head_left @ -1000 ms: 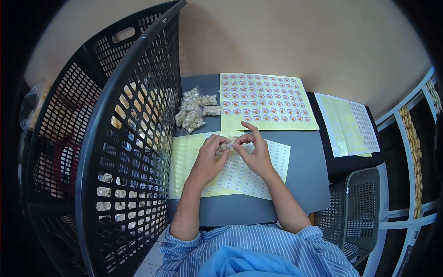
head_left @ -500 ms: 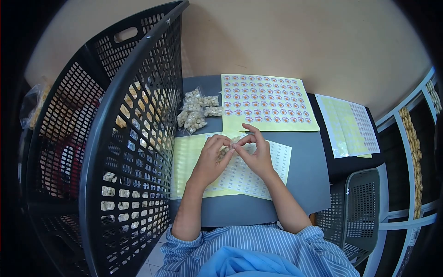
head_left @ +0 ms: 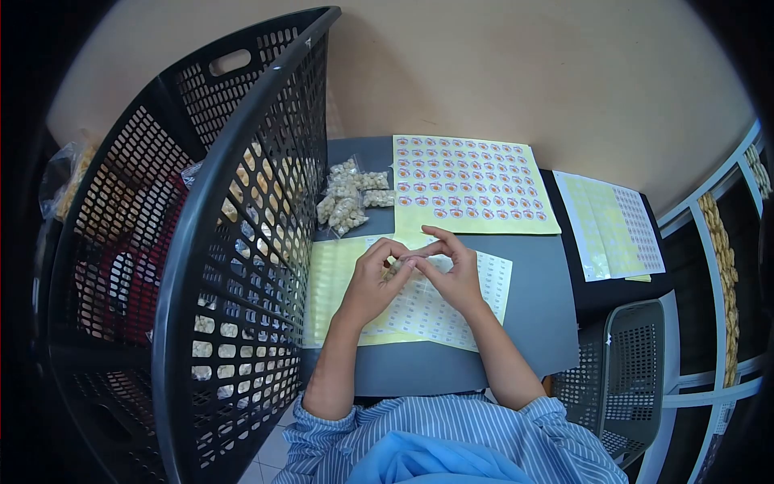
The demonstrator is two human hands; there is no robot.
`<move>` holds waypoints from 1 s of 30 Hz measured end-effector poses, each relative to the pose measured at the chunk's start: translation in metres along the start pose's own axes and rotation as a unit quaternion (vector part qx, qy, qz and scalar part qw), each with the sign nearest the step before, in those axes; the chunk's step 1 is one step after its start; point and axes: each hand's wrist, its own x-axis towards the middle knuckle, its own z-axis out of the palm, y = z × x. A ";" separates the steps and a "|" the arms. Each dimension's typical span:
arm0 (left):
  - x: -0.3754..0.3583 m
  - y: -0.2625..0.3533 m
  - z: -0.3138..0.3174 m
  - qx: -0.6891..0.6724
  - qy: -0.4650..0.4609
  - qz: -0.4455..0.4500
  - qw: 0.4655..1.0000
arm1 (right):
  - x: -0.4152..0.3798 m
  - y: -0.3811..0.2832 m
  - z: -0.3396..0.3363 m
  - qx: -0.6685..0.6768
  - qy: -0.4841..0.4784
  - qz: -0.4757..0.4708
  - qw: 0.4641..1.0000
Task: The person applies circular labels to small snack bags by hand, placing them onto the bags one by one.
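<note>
Over the sticker sheets on the grey table, my left hand (head_left: 375,278) is closed round a small clear plastic bag (head_left: 394,269) with pale pieces inside. My right hand (head_left: 451,274) pinches at the bag's top edge, its fingertips touching those of my left hand. Beneath both hands lie a white label sheet (head_left: 490,282) and a yellow sheet (head_left: 326,282). Behind them, a sheet of round red and blue stickers (head_left: 468,181) rests flat. Several filled bags (head_left: 343,202) are piled to its left.
A large black perforated basket (head_left: 234,161) rises at the left, with filled bags inside. On the right are more label sheets (head_left: 609,226) on a black surface, a dark green basket (head_left: 633,355) lower down and a white-framed rack (head_left: 697,242).
My hands keep nearly the same place, with the fingertips drawn closer together on the bag. The whole view has shifted slightly.
</note>
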 end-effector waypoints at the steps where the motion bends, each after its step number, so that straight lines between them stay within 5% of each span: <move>1: 0.000 0.000 -0.002 0.003 -0.009 -0.007 1.000 | 0.001 -0.002 -0.001 0.001 -0.001 -0.002 1.000; 4: 0.000 -0.010 -0.004 0.022 -0.023 0.005 0.999 | 0.001 -0.013 -0.007 -0.025 -0.032 0.029 0.999; 6: 0.001 -0.009 -0.001 0.037 0.019 0.034 0.999 | 0.002 -0.019 -0.016 -0.073 -0.027 -0.030 0.996; 9: 0.000 -0.009 -0.007 0.086 0.093 0.038 0.991 | -0.003 -0.027 -0.059 -0.184 0.150 -0.081 0.968; 11: 0.000 -0.020 -0.013 0.092 0.201 -0.066 0.973 | -0.016 -0.020 -0.110 -0.243 0.280 -0.053 0.927; 15: 0.003 -0.035 -0.023 0.014 0.197 -0.122 0.973 | -0.094 0.029 -0.245 -0.327 0.490 0.056 0.806; 17: 0.001 -0.035 -0.021 0.019 0.210 -0.139 0.967 | -0.162 0.074 -0.308 -0.398 0.523 0.066 0.751; 22: -0.002 -0.043 -0.027 0.117 0.220 -0.118 0.961 | -0.313 0.128 -0.344 -0.564 0.454 0.382 0.574; 30: -0.005 -0.052 -0.020 0.212 0.203 -0.087 0.952 | -0.341 0.157 -0.342 -0.443 0.404 0.593 0.537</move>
